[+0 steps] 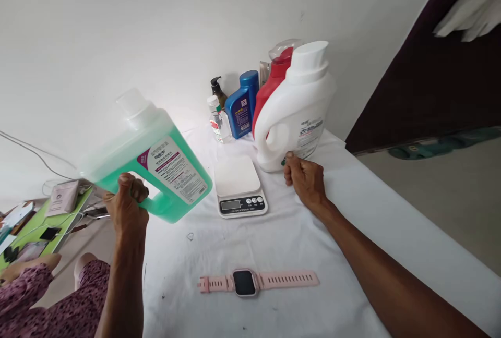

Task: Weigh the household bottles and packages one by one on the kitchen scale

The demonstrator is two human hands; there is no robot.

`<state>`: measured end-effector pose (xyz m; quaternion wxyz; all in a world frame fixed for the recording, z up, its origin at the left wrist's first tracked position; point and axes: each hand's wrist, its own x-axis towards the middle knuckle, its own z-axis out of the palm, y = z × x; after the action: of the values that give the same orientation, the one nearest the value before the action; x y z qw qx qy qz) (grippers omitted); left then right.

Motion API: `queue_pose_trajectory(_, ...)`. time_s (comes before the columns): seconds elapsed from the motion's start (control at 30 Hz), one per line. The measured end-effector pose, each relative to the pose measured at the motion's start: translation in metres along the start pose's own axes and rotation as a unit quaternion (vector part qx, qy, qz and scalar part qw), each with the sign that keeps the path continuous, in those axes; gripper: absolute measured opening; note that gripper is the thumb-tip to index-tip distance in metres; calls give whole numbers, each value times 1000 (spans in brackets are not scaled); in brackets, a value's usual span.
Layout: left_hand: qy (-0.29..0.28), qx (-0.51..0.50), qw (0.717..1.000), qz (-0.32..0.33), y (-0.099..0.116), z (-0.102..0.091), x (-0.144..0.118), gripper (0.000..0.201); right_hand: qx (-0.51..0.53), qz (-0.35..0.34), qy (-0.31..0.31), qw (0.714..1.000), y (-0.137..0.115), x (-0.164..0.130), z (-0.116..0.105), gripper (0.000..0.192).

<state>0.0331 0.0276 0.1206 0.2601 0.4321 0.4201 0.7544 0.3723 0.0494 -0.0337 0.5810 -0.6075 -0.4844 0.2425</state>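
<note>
My left hand [127, 200] is wrapped round the handle of a jug of green liquid [180, 166], which is tilted and held up off the table's left side. The jug has a white cap and a white-and-purple label. My right hand [305, 179] is closed in a fist by the base of a big white detergent jug [309, 93]. A small dark green spot shows by its thumb; whether the hand holds it is unclear. Between my hands a white digital scale [237, 176] lies with nothing on its plate. Nearer me is a pink-strapped smartwatch [245, 282], stretched out flat.
Against the wall stand a blue bottle [239, 111], a clear white-capped bottle [219, 124], a dark pump bottle [217, 90] and a red bottle [270, 87]. A white cloth [297, 244] covers the table. At left, a person's patterned clothing [70, 301] shows beside a green table [33, 233].
</note>
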Motion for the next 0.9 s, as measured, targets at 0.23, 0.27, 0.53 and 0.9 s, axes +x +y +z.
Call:
queue_pose_trajectory(0.23, -75, -25, 997, -24, -25, 69, -17, 64, 21, -18, -1, 1000, 5, 4, 0, 70)
queue_pose_trajectory(0.27, -83, -21, 996, -27, -30, 76, -20, 62, 20, -23, -2, 1000, 5, 4, 0, 71)
queue_pose_trajectory(0.53, -113, 21, 993, -31, -55, 107, -30, 61, 22, -24, 2, 999, 7, 5, -1, 73)
queue_pose_trajectory(0.9, -224, 29, 974, 1, -56, 90, -26, 64, 23, -28, 5, 999, 5, 5, 0, 74)
